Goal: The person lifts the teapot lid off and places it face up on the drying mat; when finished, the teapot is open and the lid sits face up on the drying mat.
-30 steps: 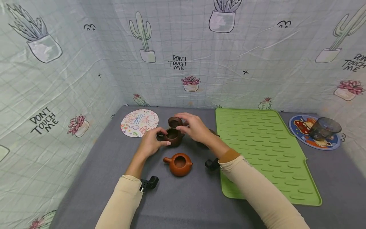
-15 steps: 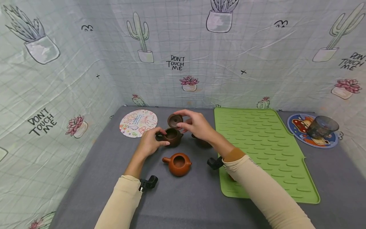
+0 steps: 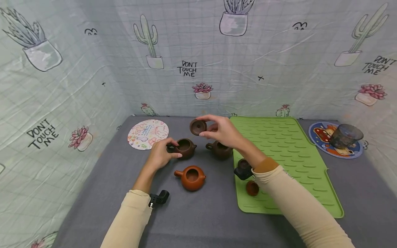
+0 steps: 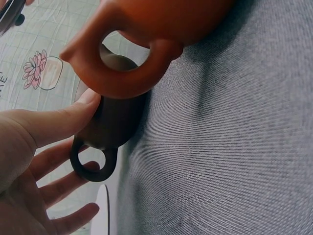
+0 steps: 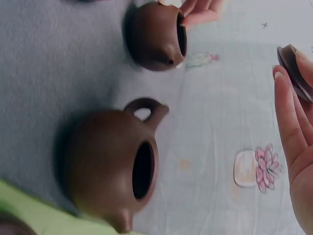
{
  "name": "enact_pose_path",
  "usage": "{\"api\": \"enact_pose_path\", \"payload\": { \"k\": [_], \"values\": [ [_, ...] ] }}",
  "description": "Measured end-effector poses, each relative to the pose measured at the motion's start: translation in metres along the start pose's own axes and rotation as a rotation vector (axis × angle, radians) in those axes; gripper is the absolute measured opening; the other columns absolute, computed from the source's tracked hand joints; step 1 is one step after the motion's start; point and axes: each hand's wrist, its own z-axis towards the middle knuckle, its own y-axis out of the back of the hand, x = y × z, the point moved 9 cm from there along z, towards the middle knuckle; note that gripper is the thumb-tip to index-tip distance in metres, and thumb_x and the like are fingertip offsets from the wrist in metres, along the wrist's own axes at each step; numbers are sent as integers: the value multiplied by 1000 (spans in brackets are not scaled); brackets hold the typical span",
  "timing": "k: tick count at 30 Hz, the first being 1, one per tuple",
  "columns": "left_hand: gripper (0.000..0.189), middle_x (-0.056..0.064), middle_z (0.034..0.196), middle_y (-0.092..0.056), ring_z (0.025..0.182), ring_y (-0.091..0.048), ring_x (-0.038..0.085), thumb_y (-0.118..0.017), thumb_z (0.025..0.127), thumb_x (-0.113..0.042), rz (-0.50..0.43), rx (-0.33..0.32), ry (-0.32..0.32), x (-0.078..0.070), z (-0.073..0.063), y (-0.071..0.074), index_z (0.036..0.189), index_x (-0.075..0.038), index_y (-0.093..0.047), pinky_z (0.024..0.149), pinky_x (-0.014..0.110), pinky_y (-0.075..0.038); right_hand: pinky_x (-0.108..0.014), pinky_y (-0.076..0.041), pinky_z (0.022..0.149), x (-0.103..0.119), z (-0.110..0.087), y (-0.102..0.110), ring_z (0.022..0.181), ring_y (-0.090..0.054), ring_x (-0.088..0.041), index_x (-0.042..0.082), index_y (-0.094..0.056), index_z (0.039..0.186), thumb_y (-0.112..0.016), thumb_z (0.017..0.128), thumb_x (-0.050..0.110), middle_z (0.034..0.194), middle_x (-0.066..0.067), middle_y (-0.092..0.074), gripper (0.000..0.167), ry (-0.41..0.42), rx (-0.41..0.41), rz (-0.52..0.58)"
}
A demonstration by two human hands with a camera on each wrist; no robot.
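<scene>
A dark brown teapot (image 3: 187, 153) without its lid stands upright near the back of the table. My left hand (image 3: 160, 153) holds it at the handle side, the thumb (image 4: 63, 117) against its body and the other fingers spread behind the handle. In the air, my right hand (image 3: 226, 132) pinches a dark brown teapot lid (image 3: 198, 127) by its edge, underside facing the head camera. Below that hand sits a second dark brown teapot (image 5: 102, 161), also uncovered. An orange clay teapot (image 3: 194, 184) with an open top stands nearer the front.
On the right lies a green ridged mat (image 3: 288, 165), bearing a reddish lid (image 3: 252, 188) and a dark lid (image 3: 243, 163) partly behind the wrist camera. A floral round coaster (image 3: 147, 134) is back left. A smoky cup (image 3: 345, 136) rests on a blue coaster (image 3: 319, 137) far right.
My right hand has lifted the lid up and to the right, away from the left teapot. More of the second dark teapot and the lids on the mat now show. The left hand stays put.
</scene>
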Motion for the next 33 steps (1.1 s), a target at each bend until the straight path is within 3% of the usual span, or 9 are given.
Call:
{"api": "enact_pose_path", "payload": {
  "k": [4,9,15,21,33],
  "values": [
    [37,12,115,-76,112,-69,32,-92,74,-18,12,-2,6,1,0,0,105,-12,-74,100,49,-50,-32,-60,71,4,-6,13,83,-76,-17,15,-60,141,-74,93,10,135,-10,-66,50,31,-15,-3],
    [37,12,115,-76,113,-68,33,-92,74,-20,17,6,7,2,-1,1,106,-13,-74,104,52,-45,-25,-52,65,2,-15,30,79,-74,-13,13,-62,138,-73,93,7,126,-12,-71,47,21,-34,-20],
    [38,13,117,-76,115,-67,34,-92,75,-20,19,19,17,3,-1,1,107,-12,-74,105,52,-41,-25,-50,63,-4,-30,52,89,-77,-21,13,-63,138,-73,93,5,133,-13,-67,47,-17,-64,-50],
    [37,14,117,-76,115,-67,35,-91,75,-19,17,16,13,1,-2,1,107,-11,-74,103,53,-44,-24,-54,64,-14,-46,72,94,-76,-29,15,-63,137,-73,94,8,137,-12,-65,45,-60,-111,-71],
    [37,15,120,-75,117,-66,36,-91,76,-19,21,30,15,-2,0,-2,108,-11,-74,104,54,-45,-25,-50,61,-30,-75,92,95,-75,-34,16,-64,137,-71,95,9,139,-12,-64,43,-89,-154,-115]
  ]
}}
